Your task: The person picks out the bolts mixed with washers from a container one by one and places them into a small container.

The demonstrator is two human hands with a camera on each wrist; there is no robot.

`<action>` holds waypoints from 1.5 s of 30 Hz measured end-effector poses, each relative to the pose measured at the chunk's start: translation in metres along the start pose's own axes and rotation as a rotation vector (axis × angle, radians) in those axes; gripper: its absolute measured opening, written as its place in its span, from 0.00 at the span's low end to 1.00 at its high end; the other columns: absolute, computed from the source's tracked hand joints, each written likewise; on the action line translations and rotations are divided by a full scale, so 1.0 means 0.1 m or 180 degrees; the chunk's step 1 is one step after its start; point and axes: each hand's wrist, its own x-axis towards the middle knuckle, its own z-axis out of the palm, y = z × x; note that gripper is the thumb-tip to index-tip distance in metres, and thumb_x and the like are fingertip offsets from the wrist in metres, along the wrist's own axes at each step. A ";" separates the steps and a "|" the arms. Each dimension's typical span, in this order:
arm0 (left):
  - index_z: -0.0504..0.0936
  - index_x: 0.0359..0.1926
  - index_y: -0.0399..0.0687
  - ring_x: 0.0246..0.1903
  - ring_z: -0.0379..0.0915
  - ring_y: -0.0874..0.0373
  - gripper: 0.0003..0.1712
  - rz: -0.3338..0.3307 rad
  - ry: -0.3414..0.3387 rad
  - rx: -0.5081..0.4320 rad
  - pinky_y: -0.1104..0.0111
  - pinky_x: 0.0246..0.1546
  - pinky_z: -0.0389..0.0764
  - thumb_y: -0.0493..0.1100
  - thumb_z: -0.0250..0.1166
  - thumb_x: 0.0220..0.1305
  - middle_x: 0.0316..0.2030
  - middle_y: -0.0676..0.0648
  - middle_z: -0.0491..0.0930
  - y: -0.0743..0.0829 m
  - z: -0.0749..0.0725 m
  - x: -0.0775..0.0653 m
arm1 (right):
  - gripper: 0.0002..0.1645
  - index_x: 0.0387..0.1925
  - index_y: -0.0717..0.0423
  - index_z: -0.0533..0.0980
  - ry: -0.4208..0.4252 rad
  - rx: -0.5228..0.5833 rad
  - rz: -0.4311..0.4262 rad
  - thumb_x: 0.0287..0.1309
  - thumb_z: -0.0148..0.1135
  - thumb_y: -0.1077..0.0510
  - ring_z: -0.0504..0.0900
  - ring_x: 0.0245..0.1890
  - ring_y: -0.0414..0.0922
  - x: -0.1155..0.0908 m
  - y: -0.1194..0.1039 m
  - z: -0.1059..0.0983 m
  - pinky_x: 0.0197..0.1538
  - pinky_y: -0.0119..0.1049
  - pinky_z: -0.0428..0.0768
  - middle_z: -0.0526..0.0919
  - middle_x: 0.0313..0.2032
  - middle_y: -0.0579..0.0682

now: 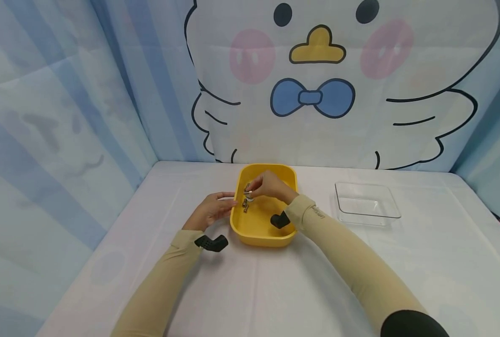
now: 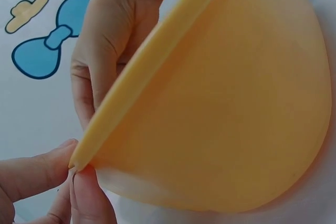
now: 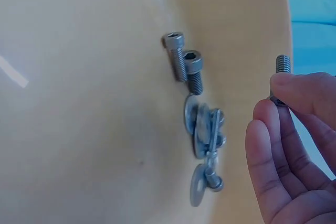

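Note:
My left hand [image 1: 212, 210] pinches the rim of a yellow tub [image 1: 260, 230] at its left side. In the left wrist view, the thumb and a finger [image 2: 34, 177] meet on the rim, and the tub's outer wall fills much of the picture. Over the tub, my right hand [image 1: 271, 186] holds a socket head screw [image 3: 283, 65] between thumb and fingertips, threaded end up. Along the tub's left inside wall lie two more socket head screws [image 3: 178, 59], several flat washers [image 3: 197, 184] and further small screws [image 3: 214, 129], some overlapping.
A clear plastic box [image 1: 368, 201] stands on the white table [image 1: 250, 290], right of the tub. Behind the table hangs a cartoon-printed curtain [image 1: 317, 135], with a blue striped curtain [image 1: 56, 140] along the left.

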 end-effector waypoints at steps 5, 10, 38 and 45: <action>0.73 0.60 0.44 0.31 0.79 0.63 0.25 -0.0008 0.0027 0.0012 0.77 0.30 0.83 0.36 0.64 0.60 0.43 0.45 0.80 0.00 0.00 0.00 | 0.09 0.36 0.60 0.84 0.0025 0.0071 -0.0087 0.49 0.69 0.65 0.83 0.38 0.43 -0.05 -0.06 -0.03 0.49 0.35 0.82 0.87 0.40 0.55; 0.73 0.60 0.45 0.36 0.79 0.61 0.25 0.0001 0.0051 0.0071 0.77 0.33 0.83 0.36 0.63 0.61 0.48 0.44 0.79 0.01 0.00 -0.01 | 0.09 0.37 0.60 0.84 0.0003 0.0039 -0.0159 0.50 0.68 0.64 0.82 0.38 0.44 -0.12 -0.12 -0.08 0.48 0.35 0.83 0.87 0.40 0.55; 0.73 0.60 0.45 0.50 0.76 0.53 0.26 0.0185 0.0097 0.0418 0.66 0.53 0.79 0.37 0.64 0.60 0.57 0.42 0.75 0.00 -0.01 -0.06 | 0.12 0.41 0.60 0.83 0.0215 -0.0154 -0.0279 0.53 0.65 0.65 0.82 0.37 0.45 -0.78 -0.20 -0.60 0.46 0.36 0.84 0.85 0.42 0.57; 0.70 0.62 0.42 0.49 0.76 0.55 0.27 0.0301 -0.0026 0.0452 0.66 0.53 0.79 0.37 0.63 0.62 0.59 0.39 0.73 -0.02 -0.04 -0.06 | 0.13 0.44 0.61 0.82 0.0335 -0.0237 -0.0228 0.54 0.65 0.65 0.83 0.39 0.47 -0.94 -0.11 -0.84 0.48 0.38 0.83 0.84 0.45 0.59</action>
